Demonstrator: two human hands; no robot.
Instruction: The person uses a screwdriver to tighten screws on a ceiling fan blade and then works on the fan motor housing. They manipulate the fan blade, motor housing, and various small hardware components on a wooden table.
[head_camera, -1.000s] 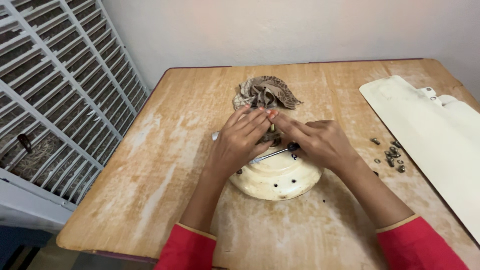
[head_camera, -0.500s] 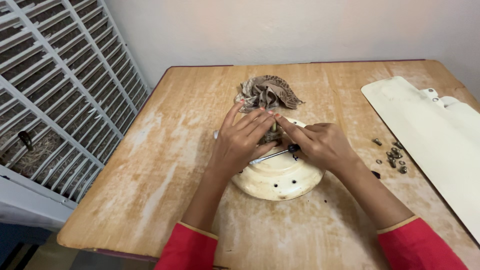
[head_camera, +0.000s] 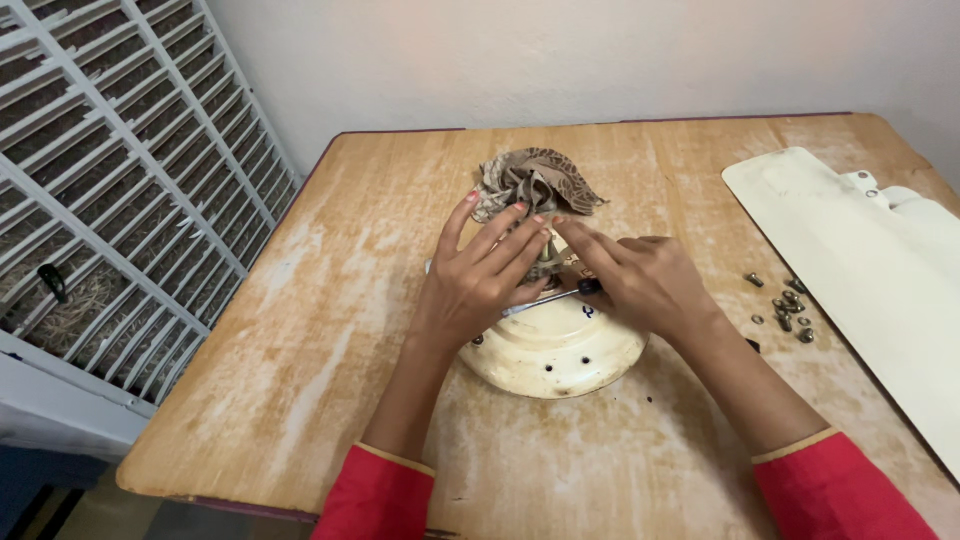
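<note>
On the worn wooden table (head_camera: 330, 300), near its middle, a cream round metal fan housing (head_camera: 560, 350) lies under both hands — left hand (head_camera: 480, 280) and right hand (head_camera: 640, 280) pinching a slim screwdriver (head_camera: 545, 300) across it, fingers narrowed — a crumpled brown patterned cloth (head_camera: 535, 185) just behind, small dark screws (head_camera: 785, 305) toward the right edge.

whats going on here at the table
A person in red sleeves has both hands on a round cream housing that lies on a worn wooden table. The left hand and right hand meet at its far edge, over a screwdriver lying across it. A crumpled patterned cloth sits just behind, loose screws lie to the right beside a cream fan blade.
</note>
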